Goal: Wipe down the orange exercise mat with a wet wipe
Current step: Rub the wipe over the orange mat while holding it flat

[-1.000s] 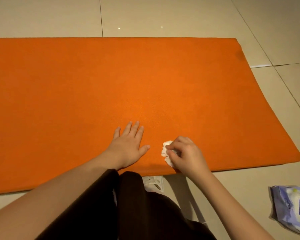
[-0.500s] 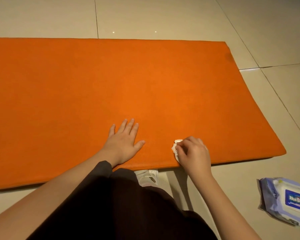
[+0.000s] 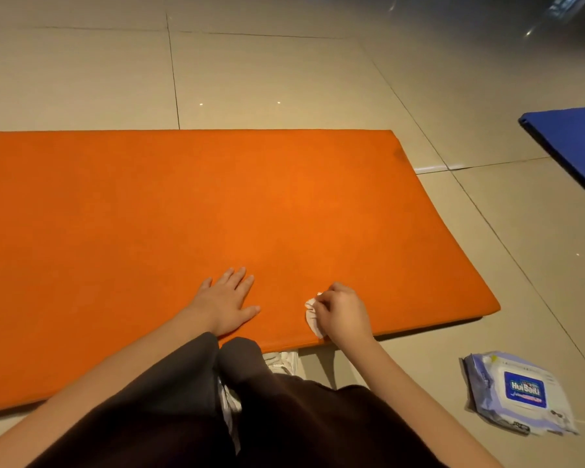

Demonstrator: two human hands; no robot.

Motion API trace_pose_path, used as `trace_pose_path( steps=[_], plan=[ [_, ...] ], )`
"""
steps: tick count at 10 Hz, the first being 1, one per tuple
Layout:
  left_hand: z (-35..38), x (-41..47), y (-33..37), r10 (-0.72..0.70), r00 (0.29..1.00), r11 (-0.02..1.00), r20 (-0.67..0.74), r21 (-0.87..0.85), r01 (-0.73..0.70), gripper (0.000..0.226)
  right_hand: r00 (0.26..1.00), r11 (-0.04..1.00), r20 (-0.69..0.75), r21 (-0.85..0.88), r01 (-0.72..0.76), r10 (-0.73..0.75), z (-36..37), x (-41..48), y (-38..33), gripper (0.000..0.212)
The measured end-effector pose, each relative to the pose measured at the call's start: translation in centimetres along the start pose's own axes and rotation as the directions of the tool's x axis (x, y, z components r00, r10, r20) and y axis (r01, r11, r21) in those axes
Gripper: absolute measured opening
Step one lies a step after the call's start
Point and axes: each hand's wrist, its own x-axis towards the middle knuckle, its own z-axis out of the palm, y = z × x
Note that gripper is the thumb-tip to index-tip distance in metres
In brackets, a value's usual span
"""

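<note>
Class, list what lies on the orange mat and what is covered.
On the orange mat: the left hand lies flat, and the right hand grips a crumpled wet wipe near the front edge. That hand hides part of the wipe; dark trousers cover some of the edge.

The exercise mat (image 3: 217,204) lay flat on the floor (image 3: 284,72), running from 9 o'clock to 3 o'clock just ahead of the person's knees. The left hand (image 3: 225,304) rested on its near edge. At 3 o'clock of it, the right hand (image 3: 343,312) pressed the wet wipe (image 3: 312,314) onto the mat. A pack of wipes (image 3: 520,393) lay on the floor at 4 o'clock, and a second mat (image 3: 574,143) at 2 o'clock, well apart.
</note>
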Motion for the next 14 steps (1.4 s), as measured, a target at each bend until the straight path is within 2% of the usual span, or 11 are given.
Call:
trace_pose_path(
  steps=[1,2,4,6,7,8,9,10,11,12,14],
  plan=[
    [-0.2,0.1,-0.1,0.008,1.0,1.0,0.009,-0.004,-0.008,0.074,0.987,0.996,0.144,0.065,0.067,-0.076,-1.1,0.5,0.0,0.026],
    [-0.5,0.3,-0.2,0.016,1.0,1.0,0.018,-0.003,-0.016,0.075,0.978,0.996,0.192,0.043,0.076,-0.083,-2.4,2.0,0.9,0.029],
    [-0.1,0.5,-0.3,0.006,1.0,1.0,0.01,-0.031,-0.006,0.075,0.989,0.998,0.141,-0.02,0.054,-0.05,-2.6,5.0,1.2,0.016],
    [0.6,2.2,0.8,-0.054,0.997,0.995,-0.058,-0.089,0.048,0.069,0.934,0.959,0.221,0.023,0.283,-0.281,-2.4,6.2,3.1,0.018],
    [0.5,3.5,1.5,-0.079,0.993,0.992,-0.091,-0.102,0.069,0.067,0.981,0.979,0.062,-0.075,0.189,-0.185,-1.7,7.5,3.8,0.018],
    [1.0,3.9,1.8,-0.095,0.987,0.992,-0.129,-0.092,0.083,0.067,0.99,0.99,0.013,-0.014,0.142,-0.142,-0.6,7.6,2.9,0.018],
    [1.4,3.7,1.8,-0.1,0.982,0.993,-0.162,-0.073,0.089,0.068,0.943,0.952,0.131,0.041,0.302,-0.305,-0.8,6.3,2.7,0.019],
    [0.9,4.4,1.9,-0.104,0.984,0.991,-0.147,-0.101,0.089,0.067,0.922,0.938,0.174,0.041,0.344,-0.346,-1.6,7.0,3.8,0.018],
    [0.5,5.4,2.1,-0.104,0.984,0.988,-0.147,-0.126,0.086,0.067,0.975,0.975,0.058,-0.051,0.217,-0.214,-1.2,9.2,4.9,0.016],
    [0.7,5.6,2.2,-0.116,0.981,0.983,-0.157,-0.158,0.091,0.065,0.994,0.995,-0.04,-0.001,0.097,-0.097,-0.2,9.4,3.9,0.016],
    [0.0,6.7,2.2,-0.125,0.978,0.978,-0.167,-0.185,0.094,0.065,0.928,0.931,0.082,0.042,0.361,-0.364,-1.1,7.5,3.9,0.018]
  ],
)
